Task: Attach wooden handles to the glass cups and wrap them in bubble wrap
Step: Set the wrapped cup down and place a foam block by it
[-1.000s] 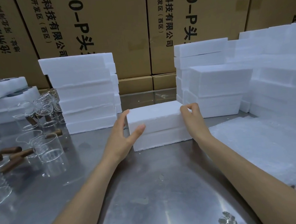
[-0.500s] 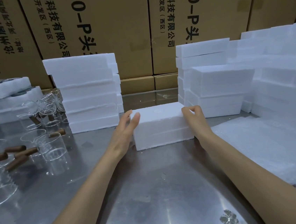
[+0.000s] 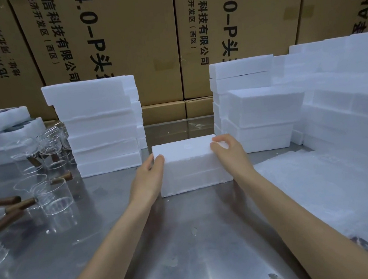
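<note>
Near the middle of the steel table [image 3: 190, 252], a white foam box [image 3: 190, 163] sits between both hands. The left hand [image 3: 147, 179] grips its left end, thumb on the top edge; the right hand [image 3: 230, 152] clasps the far right corner with curled fingers. Glass cups [image 3: 52, 196] with wooden handles [image 3: 19, 204] stand along the table's left edge, bubble wrap [image 3: 320, 188] covers its right side, and foam stacks [image 3: 102, 127] line the far edge.
</note>
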`<control>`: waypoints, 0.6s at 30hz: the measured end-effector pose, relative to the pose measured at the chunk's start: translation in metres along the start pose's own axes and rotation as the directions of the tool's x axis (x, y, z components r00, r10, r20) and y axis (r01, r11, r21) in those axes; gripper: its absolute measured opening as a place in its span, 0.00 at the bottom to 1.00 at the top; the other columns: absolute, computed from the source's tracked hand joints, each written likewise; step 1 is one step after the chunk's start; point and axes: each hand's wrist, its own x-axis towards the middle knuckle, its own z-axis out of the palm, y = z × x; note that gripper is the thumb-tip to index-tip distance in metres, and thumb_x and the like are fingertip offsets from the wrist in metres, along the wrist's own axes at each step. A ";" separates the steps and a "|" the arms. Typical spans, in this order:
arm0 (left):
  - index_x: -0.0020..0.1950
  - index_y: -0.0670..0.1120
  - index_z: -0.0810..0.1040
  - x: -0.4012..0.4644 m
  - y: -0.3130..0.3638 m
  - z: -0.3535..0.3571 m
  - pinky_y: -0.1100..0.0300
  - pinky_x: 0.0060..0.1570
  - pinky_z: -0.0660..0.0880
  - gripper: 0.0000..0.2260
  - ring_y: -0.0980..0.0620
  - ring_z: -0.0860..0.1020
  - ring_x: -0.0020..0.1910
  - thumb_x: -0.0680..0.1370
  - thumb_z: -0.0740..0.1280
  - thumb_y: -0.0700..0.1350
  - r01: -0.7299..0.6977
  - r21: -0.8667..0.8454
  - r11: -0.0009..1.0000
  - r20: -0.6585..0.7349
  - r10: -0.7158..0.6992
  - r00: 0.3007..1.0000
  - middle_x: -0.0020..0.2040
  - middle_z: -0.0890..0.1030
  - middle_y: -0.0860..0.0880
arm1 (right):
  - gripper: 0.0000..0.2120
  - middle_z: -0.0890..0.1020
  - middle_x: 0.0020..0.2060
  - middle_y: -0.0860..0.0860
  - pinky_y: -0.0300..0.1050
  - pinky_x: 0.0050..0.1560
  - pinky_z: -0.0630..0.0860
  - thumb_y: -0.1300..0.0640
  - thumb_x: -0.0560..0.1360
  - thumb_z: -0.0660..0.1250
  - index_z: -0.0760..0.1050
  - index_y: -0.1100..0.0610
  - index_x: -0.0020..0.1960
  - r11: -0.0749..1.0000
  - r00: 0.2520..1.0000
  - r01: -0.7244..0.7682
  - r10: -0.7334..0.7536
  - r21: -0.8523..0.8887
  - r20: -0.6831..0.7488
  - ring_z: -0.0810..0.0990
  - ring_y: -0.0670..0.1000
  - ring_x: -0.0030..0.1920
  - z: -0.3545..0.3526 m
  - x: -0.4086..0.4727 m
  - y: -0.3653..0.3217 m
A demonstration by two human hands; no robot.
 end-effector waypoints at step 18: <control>0.43 0.60 0.76 0.020 0.165 0.069 0.53 0.52 0.71 0.18 0.53 0.77 0.51 0.77 0.51 0.67 -0.276 -0.264 0.924 0.106 0.312 0.944 0.46 0.80 0.59 | 0.11 0.75 0.43 0.43 0.41 0.42 0.70 0.53 0.71 0.62 0.76 0.46 0.52 0.986 0.942 0.164 -0.150 0.021 -0.299 0.74 0.50 0.48 -0.154 0.068 -0.122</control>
